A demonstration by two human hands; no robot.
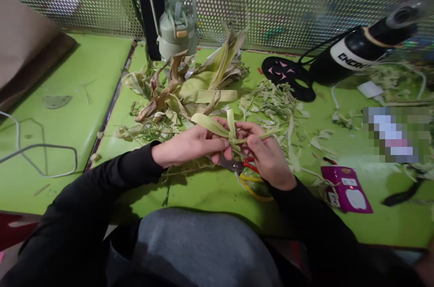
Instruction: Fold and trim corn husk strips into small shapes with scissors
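Note:
Between both hands, above the green table, is a pale green husk piece [231,125] with strips sticking up and out to the sides. My left hand [203,142] pinches it from the left, thumb bent inward. From the right, my right hand [266,151] grips the same piece between thumb and fingers. Scissors [252,183] with red and yellow handles lie on the table just below the hands, partly covered by the right one. Behind the hands rests a heap of dry and green corn husks [200,83], with shredded husk scraps [271,101] to its right.
A pale green bottle [176,29] and dark phone [145,25] stand by the perforated metal screen [251,2]. Rightward are a black bottle [366,52], black disc [288,77] and purple packet [349,190]. A brown bag [27,43] and cable [47,144] are at left.

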